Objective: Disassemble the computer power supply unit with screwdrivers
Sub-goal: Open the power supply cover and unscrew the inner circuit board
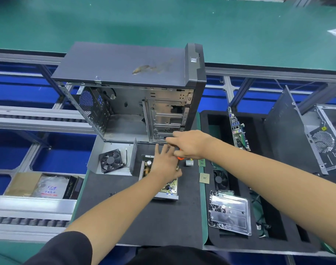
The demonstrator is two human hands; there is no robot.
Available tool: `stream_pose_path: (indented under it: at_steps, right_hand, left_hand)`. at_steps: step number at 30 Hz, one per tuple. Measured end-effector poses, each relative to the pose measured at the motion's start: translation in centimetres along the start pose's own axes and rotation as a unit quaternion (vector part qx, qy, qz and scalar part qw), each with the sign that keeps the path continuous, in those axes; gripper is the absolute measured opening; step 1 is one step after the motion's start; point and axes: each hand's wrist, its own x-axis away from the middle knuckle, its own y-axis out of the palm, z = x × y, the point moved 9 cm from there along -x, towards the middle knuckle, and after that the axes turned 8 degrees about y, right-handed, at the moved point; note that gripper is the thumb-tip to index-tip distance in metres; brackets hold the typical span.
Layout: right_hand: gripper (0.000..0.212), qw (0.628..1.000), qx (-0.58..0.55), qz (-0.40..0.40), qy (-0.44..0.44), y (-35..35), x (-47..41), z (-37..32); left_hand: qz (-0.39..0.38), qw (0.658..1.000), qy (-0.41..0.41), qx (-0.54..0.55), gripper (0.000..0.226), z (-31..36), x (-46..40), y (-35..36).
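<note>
The opened power supply unit (166, 190) lies on the black mat, its circuit board exposed in a grey metal tray. My left hand (164, 165) rests flat on top of the board with fingers spread. My right hand (188, 144) grips a screwdriver (180, 157) with a black and orange handle, just above the unit's far end and touching my left fingers. The screwdriver's tip is hidden. The unit's grey cover (98, 159) lies to the left with a black fan (110, 161) inside it.
An empty computer case (129, 73) stands open right behind the hands. To the right are a foam tray (205, 119) with a motherboard (238, 131), a clear screw box (229, 213), a CPU chip (204, 178) and a RAM stick (201, 162). A second case (289, 134) stands far right.
</note>
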Motion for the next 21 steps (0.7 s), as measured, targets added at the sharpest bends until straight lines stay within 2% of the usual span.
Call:
stream_pose_path:
  at_steps: [4, 6, 7, 13, 16, 18, 21]
  right_hand:
    - [0.023, 0.998, 0.046, 0.016, 0.027, 0.1, 0.0, 1.2]
    - [0.010, 1.000, 0.001, 0.006, 0.018, 0.3, 0.2, 1.5]
    - [0.009, 0.999, -0.031, 0.000, 0.011, 0.4, 0.3, 1.6]
    - [0.016, 0.989, -0.140, -0.017, 0.036, 0.7, 0.2, 2.7]
    - [0.027, 0.982, -0.180, -0.051, 0.037, 1.4, 0.3, 3.0]
    - [0.026, 0.984, -0.166, -0.065, 0.031, 1.7, 0.4, 3.0]
    - [0.021, 0.997, -0.066, -0.029, 0.020, 1.1, 0.5, 3.2]
  left_hand:
    - [0.010, 0.999, -0.043, -0.032, 0.045, 0.4, 0.2, 0.0]
    - [0.024, 0.998, -0.046, -0.027, 0.043, 0.5, 0.5, 0.2]
    - [0.031, 0.998, -0.044, -0.027, 0.042, 0.6, 0.5, 0.3]
    - [0.050, 0.996, -0.069, -0.003, 0.030, 0.6, 1.0, 0.0]
    - [0.048, 0.995, -0.083, -0.010, 0.029, 0.7, 1.1, 0.2]
    - [0.038, 0.995, -0.090, -0.019, 0.029, 0.7, 0.9, 0.4]
    - [0.022, 0.994, -0.103, -0.031, 0.029, 1.0, 0.9, 0.6]
